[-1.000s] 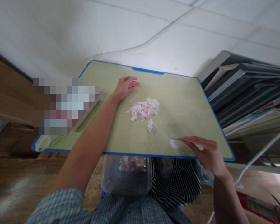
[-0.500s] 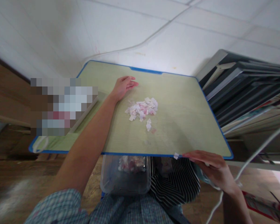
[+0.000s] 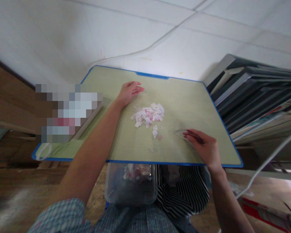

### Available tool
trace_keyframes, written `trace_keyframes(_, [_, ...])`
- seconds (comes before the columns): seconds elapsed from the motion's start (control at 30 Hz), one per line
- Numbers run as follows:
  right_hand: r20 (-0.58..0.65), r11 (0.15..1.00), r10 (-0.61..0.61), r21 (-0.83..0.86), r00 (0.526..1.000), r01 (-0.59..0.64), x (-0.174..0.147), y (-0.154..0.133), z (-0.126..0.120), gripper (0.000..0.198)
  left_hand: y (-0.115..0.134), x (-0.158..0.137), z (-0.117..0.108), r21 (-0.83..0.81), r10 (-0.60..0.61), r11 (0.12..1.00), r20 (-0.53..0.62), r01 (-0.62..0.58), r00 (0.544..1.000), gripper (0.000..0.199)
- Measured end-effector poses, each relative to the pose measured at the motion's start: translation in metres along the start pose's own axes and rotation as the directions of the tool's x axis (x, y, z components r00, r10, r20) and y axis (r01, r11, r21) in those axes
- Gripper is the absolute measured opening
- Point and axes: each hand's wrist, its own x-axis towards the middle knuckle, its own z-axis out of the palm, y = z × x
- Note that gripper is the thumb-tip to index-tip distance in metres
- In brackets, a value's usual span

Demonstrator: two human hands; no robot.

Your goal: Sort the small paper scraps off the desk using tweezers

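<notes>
My left hand (image 3: 129, 92) rests on the pale green, blue-edged tabletop (image 3: 189, 100), fingers stretched out, holding nothing. A loose pile of small white and pinkish paper scraps (image 3: 149, 114) lies just in front of it. A few more scraps (image 3: 155, 131) lie apart, nearer to me. My right hand (image 3: 205, 144) is closed round thin tweezers (image 3: 179, 131), over the right part of the tabletop. Their tips point left toward the separate scraps without touching them. I see no scrap between the tips.
Below the front edge are a clear plastic bin (image 3: 131, 191) with crumpled bits inside and a black-and-white striped cloth (image 3: 184, 191). A blurred-out boxy object (image 3: 87, 124) sits at the left. Dark flat panels (image 3: 254, 90) lean at the right, and a white cable (image 3: 269, 165) hangs there.
My right hand has moved from the front edge up and inward over the tabletop. The white scrap at its tip by the edge is no longer there. My left hand has stayed in place.
</notes>
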Motion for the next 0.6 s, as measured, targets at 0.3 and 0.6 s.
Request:
trace_keyframes(0.3, [0.239, 0.985, -0.165, -0.013, 0.957, 0.173, 0.004, -0.027, 0.021, 0.016, 0.005, -0.003, 0.003, 0.022, -0.039, 0.999, -0.022, 0.040, 0.999, 0.018])
trace_keyframes(0.6, [0.137, 0.938, -0.314, -0.104, 0.939, 0.329, 0.038, -0.027, 0.033, 0.019, 0.000, 0.001, 0.000, -0.009, -0.019, 1.000, -0.006, 0.019, 1.000, 0.018])
